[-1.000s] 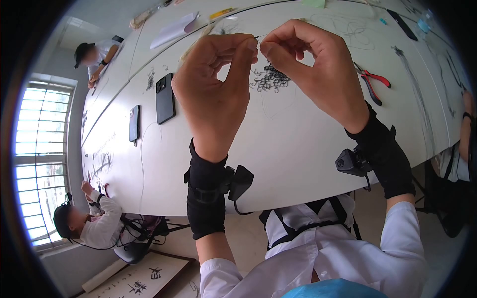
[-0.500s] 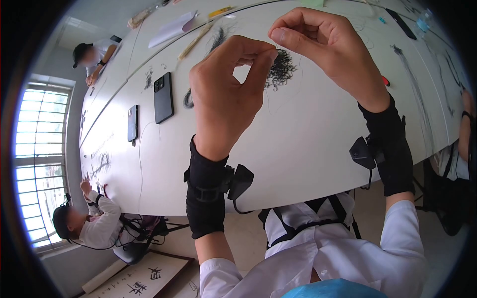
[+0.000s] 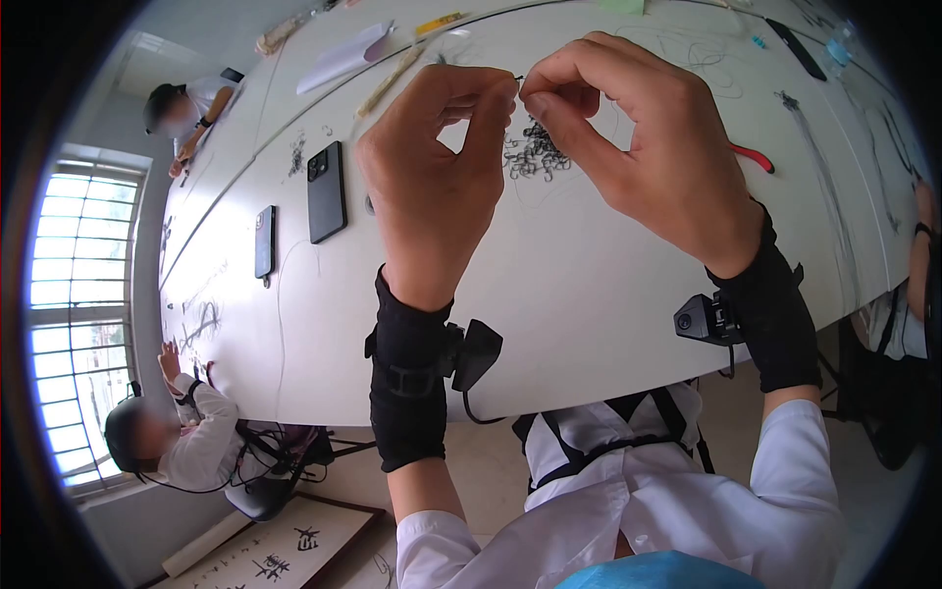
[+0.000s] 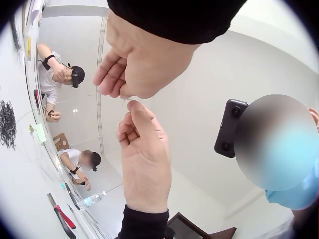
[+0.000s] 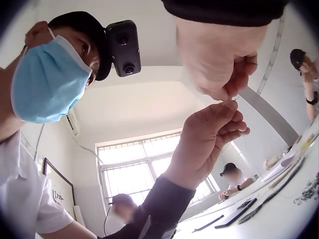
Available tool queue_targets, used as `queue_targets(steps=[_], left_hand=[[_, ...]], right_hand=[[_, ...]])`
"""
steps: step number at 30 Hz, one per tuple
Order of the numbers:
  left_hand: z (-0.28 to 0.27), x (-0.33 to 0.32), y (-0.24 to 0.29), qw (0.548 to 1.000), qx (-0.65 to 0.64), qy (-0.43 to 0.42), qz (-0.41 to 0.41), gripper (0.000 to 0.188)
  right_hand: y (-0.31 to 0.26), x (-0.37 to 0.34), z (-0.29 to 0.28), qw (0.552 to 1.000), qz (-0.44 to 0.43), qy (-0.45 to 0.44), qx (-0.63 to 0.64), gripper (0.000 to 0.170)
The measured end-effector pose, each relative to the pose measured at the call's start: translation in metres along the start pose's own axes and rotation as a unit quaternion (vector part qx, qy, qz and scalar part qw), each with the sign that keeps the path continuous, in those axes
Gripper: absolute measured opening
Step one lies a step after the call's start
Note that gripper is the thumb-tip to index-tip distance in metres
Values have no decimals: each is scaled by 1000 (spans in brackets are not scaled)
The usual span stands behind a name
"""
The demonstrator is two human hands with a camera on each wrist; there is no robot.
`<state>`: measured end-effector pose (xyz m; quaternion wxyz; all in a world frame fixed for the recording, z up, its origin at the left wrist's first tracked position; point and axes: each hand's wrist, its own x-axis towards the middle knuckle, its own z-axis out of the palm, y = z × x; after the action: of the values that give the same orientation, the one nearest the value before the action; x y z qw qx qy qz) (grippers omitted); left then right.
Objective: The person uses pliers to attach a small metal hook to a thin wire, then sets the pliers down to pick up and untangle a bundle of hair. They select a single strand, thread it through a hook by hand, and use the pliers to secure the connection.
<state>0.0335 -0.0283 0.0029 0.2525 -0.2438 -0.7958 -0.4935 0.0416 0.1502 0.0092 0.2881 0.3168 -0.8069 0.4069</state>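
Above the table, the left hand pinches a small dark piece between thumb and forefinger. Close beside it, the right hand has thumb and forefinger pressed together on what looks like a fine strand, barely visible. A thin strand shows at the fingertips in the left wrist view, between the left hand above and the right hand below. The right wrist view has the two sets of fingertips nearly touching. Behind the hands lies a pile of small dark hooked pieces, partly hidden.
Two dark phones lie left of the hands. Red-handled pliers are at the right, partly covered by the right hand. Paper, a bottle and long dark strands lie farther out. Other people sit around the table.
From half a second ago, the right hand has come down toward the left hand, which has shifted slightly up and left. Their fingertips, then apart, are close together, and the pliers show again.
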Motion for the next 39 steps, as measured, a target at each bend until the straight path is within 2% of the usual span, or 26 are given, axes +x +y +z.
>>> queue_targets(steps=[4,8,11,14,17,21,24,27,28,31,37,39], left_hand=[[2,-2,4,999,15,-43,2,10],[3,-3,7,998,-18,-63,-3,10],[2,-2,10,997,-62,-48,-12,10],[2,-2,7,995,-96,-18,-33,10],[0,-1,7,998,-58,0,-28,10],[4,-2,2,1000,-27,0,-10,8],[7,-3,3,1000,-18,-15,3,7],[8,-5,8,999,-33,-37,5,7],[7,-5,12,998,-31,-46,6,8],[6,-3,10,998,-62,-34,-2,9],[7,-3,4,997,-68,22,-15,6],[9,-2,2,999,-47,20,2,5]], right_hand=[[3,7,-15,999,19,-20,-24,11],[24,8,-12,985,119,-60,113,19],[33,2,-5,960,185,-59,202,19],[26,1,-7,971,170,-84,142,17],[8,1,-8,989,95,-70,84,11],[-3,0,-11,999,25,-23,29,8],[-1,7,-23,999,11,-38,-23,11],[4,15,-34,969,194,-74,132,22],[14,10,-24,989,119,-54,65,15],[26,5,-13,977,159,-62,124,16],[0,1,-18,985,127,-91,76,11],[-8,0,-20,993,93,-63,47,9]])
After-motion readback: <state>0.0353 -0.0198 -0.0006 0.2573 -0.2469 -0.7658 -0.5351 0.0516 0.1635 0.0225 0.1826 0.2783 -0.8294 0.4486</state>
